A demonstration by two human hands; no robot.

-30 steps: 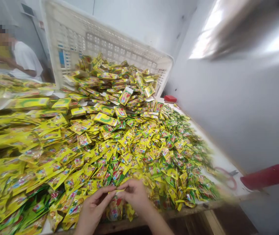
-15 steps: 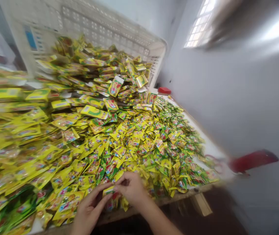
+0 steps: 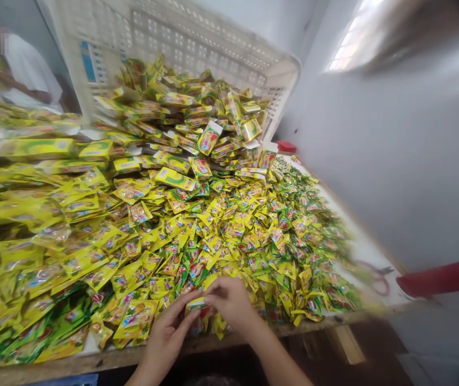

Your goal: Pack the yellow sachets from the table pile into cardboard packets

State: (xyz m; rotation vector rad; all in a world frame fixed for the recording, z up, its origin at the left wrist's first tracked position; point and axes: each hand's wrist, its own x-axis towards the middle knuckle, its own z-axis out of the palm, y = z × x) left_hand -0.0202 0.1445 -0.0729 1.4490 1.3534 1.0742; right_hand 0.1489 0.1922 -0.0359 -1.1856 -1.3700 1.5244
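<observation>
Near the table's front edge, my left hand (image 3: 173,327) has its fingers and thumb around a small yellow and green printed box (image 3: 196,304). Close against it, my right hand (image 3: 231,303) pinches at the top of the same box with thumb and forefinger. Part of the box is hidden behind my fingers. Around both hands lies a heap of small yellow and green sachets (image 3: 237,225). Larger yellow packets (image 3: 137,320) lie left of my left hand.
A white plastic crate (image 3: 197,37) lies tipped at the back, small boxes (image 3: 175,178) spilling from it. Scissors (image 3: 380,279) and a red-handled object (image 3: 442,279) lie at the right. A red item (image 3: 286,146) sits by the wall. A person in a white sleeve (image 3: 32,69) is at far left.
The whole view has shifted, so the table and crate appear further right. Both hands keep their hold on the small box, with little visible movement of the fingers.
</observation>
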